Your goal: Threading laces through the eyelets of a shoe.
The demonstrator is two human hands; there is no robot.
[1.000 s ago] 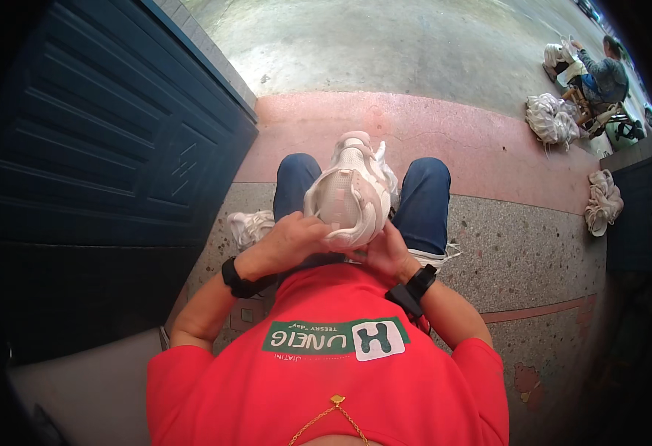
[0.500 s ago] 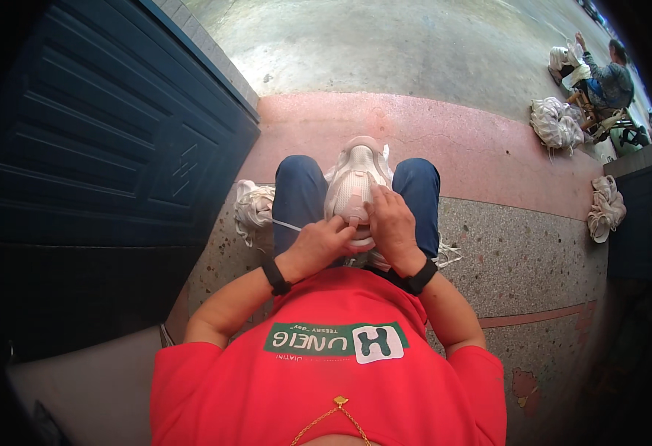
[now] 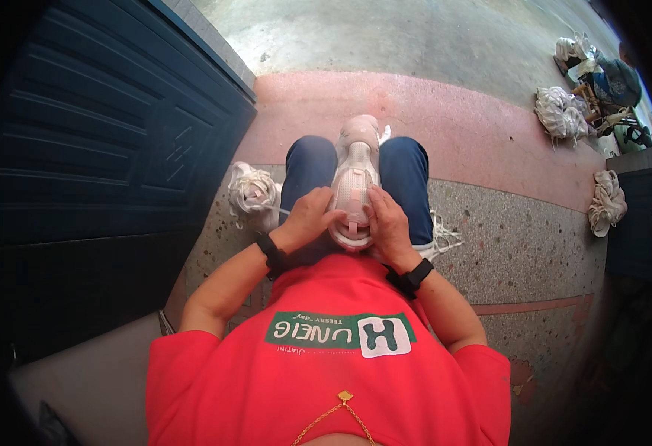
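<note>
Sneaker (image 3: 354, 182) between my knees (image 3: 402, 167), I seem to be steadying and adjusting it, left hand (image 3: 309, 219) and right hand (image 3: 390, 224) curled at its sides, whether pinching I cannot tell, and the next move calls for an even hold.

Free space opens beyond the shoe (image 3: 355, 182); left knee (image 3: 309, 165) and right knee (image 3: 404, 167) flank it closely.

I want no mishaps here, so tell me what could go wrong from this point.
The pale shoe lies between the left knee and right knee, so it might slide down if the left hand and right hand both eased off. Loose white laces spread over the floor beside the right leg; they could get snagged or trodden on.
</note>
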